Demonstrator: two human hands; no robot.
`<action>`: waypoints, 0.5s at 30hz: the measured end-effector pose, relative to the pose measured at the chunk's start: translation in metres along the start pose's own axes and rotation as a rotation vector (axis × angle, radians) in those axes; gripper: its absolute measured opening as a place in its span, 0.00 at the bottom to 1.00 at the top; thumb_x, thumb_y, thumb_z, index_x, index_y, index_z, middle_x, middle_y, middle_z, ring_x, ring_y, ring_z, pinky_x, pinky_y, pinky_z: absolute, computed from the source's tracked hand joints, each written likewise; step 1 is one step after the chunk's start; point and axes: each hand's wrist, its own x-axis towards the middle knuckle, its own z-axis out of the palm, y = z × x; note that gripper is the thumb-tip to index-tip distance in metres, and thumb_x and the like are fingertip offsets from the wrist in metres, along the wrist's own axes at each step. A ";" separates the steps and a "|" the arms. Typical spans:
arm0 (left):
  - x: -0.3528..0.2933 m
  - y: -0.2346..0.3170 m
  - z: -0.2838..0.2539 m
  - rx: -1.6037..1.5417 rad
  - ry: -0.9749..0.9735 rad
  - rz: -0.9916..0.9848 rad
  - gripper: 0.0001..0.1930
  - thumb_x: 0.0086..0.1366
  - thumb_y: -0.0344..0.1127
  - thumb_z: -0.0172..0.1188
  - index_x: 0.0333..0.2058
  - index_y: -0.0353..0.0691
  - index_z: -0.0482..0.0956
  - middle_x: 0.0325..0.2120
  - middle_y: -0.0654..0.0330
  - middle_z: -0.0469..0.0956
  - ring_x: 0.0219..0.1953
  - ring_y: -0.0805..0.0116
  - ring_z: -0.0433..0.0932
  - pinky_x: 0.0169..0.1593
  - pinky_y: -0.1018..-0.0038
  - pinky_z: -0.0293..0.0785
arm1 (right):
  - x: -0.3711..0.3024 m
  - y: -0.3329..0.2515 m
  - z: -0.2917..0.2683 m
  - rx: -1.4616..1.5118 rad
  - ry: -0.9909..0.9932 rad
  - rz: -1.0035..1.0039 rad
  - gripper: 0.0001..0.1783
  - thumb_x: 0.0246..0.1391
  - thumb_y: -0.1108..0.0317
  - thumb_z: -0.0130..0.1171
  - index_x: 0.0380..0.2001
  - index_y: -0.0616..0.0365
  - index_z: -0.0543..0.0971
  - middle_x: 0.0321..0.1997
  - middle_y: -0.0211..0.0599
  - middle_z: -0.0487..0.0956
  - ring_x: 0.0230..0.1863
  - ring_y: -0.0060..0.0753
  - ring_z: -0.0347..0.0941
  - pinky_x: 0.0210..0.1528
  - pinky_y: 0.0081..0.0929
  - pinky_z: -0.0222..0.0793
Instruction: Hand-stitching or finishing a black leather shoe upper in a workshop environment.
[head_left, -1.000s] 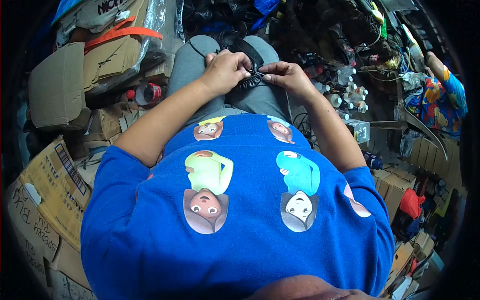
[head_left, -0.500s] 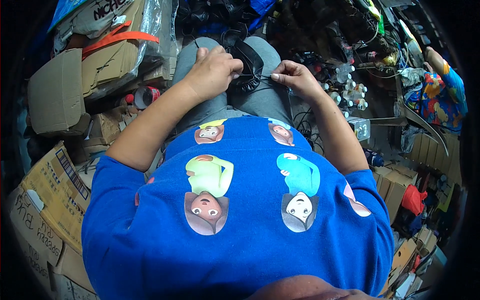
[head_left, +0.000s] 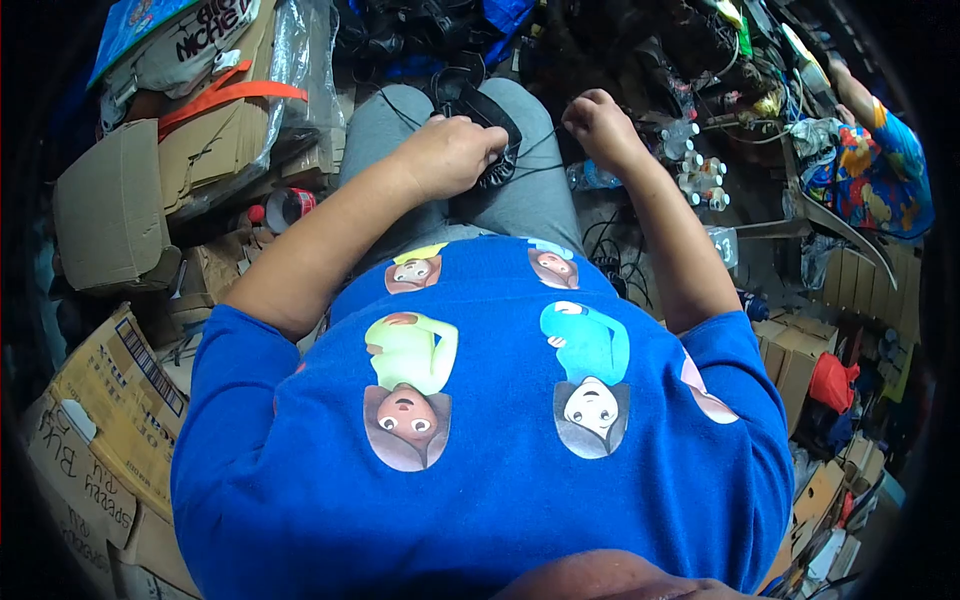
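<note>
A black leather shoe [head_left: 497, 115] with a gathered, stitched edge rests on my grey-trousered lap, between the thighs. Over its left side lies my left hand [head_left: 455, 155], fingers curled closed; what they hold is hidden beneath the hand. Raised off to the right of the shoe, my right hand [head_left: 598, 125] is closed in a pinch on a thin black cord [head_left: 545, 140]. The cord stretches from the shoe's edge to the right fingers. Another thin dark strand [head_left: 398, 107] runs across the left thigh toward the left hand.
Flattened cardboard boxes [head_left: 115, 205] and an orange strap [head_left: 235, 95] are piled at left. Several small capped bottles [head_left: 705, 175] stand at right, near a curved metal blade-like piece [head_left: 850, 235]. Another person in a colourful shirt [head_left: 885, 170] is at far right. Black shoes [head_left: 400, 35] lie beyond my knees.
My right hand has moved up and right, away from the shoe, drawing the black cord out longer. The left hand has shifted slightly right and down, over the shoe's side.
</note>
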 end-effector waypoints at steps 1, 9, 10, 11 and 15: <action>-0.001 -0.001 0.002 -0.005 0.016 0.013 0.05 0.59 0.33 0.51 0.32 0.41 0.74 0.25 0.51 0.78 0.34 0.50 0.78 0.37 0.56 0.71 | 0.001 -0.001 -0.003 -0.002 0.002 -0.010 0.10 0.48 0.64 0.62 0.33 0.56 0.79 0.43 0.40 0.74 0.44 0.47 0.73 0.45 0.37 0.70; -0.011 -0.012 0.005 0.031 0.036 0.025 0.05 0.58 0.32 0.54 0.33 0.42 0.73 0.26 0.54 0.76 0.35 0.53 0.76 0.40 0.58 0.69 | -0.016 -0.080 -0.017 -0.354 -0.215 -0.489 0.07 0.47 0.70 0.51 0.32 0.54 0.74 0.28 0.35 0.79 0.36 0.39 0.76 0.41 0.37 0.63; -0.012 -0.014 0.006 0.031 0.037 0.024 0.05 0.58 0.32 0.54 0.33 0.42 0.73 0.26 0.54 0.76 0.35 0.53 0.76 0.40 0.58 0.69 | -0.015 -0.083 -0.013 -0.355 -0.224 -0.472 0.07 0.48 0.70 0.51 0.32 0.53 0.74 0.27 0.34 0.78 0.35 0.39 0.76 0.41 0.37 0.62; -0.013 -0.017 0.006 0.062 0.037 0.058 0.05 0.58 0.32 0.52 0.34 0.44 0.73 0.26 0.56 0.77 0.36 0.55 0.76 0.41 0.60 0.69 | -0.015 -0.084 -0.009 -0.357 -0.234 -0.456 0.07 0.48 0.70 0.51 0.33 0.52 0.74 0.26 0.34 0.78 0.35 0.39 0.76 0.40 0.36 0.62; -0.033 -0.018 -0.001 0.146 0.057 0.107 0.08 0.59 0.32 0.49 0.36 0.47 0.75 0.26 0.60 0.75 0.36 0.59 0.75 0.43 0.64 0.68 | -0.016 -0.066 0.001 -0.260 -0.179 -0.523 0.07 0.47 0.71 0.50 0.32 0.50 0.72 0.24 0.35 0.77 0.34 0.40 0.76 0.40 0.37 0.62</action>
